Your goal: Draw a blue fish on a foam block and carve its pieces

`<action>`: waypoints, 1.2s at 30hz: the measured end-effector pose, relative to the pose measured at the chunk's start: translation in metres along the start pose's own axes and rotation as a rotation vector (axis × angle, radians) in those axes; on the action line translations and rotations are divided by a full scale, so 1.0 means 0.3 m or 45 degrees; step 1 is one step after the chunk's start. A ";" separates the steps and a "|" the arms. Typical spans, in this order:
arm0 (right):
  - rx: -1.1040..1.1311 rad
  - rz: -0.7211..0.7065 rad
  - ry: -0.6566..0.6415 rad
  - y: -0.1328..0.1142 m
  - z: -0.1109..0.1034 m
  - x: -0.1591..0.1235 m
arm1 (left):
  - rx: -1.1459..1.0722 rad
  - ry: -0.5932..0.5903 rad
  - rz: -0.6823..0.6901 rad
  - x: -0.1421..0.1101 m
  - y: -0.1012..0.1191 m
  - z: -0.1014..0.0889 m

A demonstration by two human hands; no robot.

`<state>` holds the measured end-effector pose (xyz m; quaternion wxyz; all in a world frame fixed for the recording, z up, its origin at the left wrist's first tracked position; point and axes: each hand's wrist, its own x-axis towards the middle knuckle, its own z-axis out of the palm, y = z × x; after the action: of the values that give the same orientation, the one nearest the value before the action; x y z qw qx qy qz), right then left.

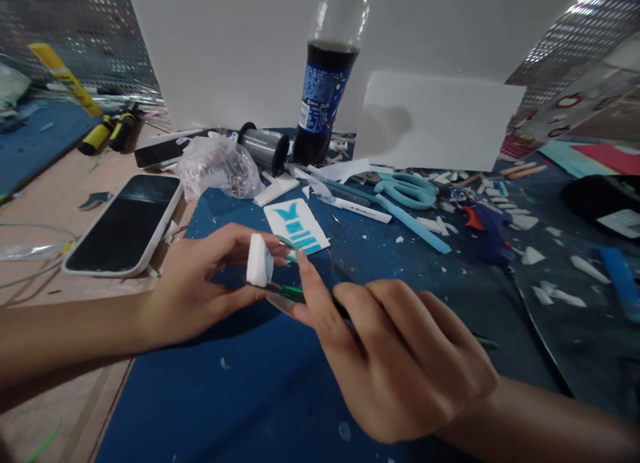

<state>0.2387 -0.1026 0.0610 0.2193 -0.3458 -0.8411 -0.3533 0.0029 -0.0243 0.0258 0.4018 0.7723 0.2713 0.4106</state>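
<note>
My left hand (pixel 200 283) pinches a small white foam piece (pixel 259 260) between thumb and fingers, just above the blue cutting mat (pixel 210 389). My right hand (pixel 400 356) is curled around a thin green-handled tool (pixel 287 291), forefinger stretched along it, its tip against the foam piece. A white card with blue shapes (pixel 296 225) lies just behind the foam.
A phone (pixel 125 223) lies face up at the left, beside a crumpled plastic bag (pixel 217 166). A cola bottle (pixel 327 83), a wire spool (pixel 264 147), teal scissors (pixel 407 189), pens and several white foam scraps crowd the back and right. A white foam board (pixel 440 119) stands behind.
</note>
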 end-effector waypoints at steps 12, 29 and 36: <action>0.039 0.001 0.012 0.009 0.016 -0.005 | 0.031 -0.019 0.008 0.004 -0.004 -0.004; 0.086 0.025 0.033 0.008 0.036 -0.022 | -0.085 -0.109 -0.075 0.034 0.010 0.003; 0.119 0.017 0.066 0.011 0.046 -0.025 | -0.086 -0.129 -0.076 0.037 0.014 0.003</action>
<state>0.2444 -0.0937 0.0489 0.2593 -0.3316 -0.8484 -0.3211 0.0097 -0.0187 0.0337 0.4529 0.7696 0.2597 0.3677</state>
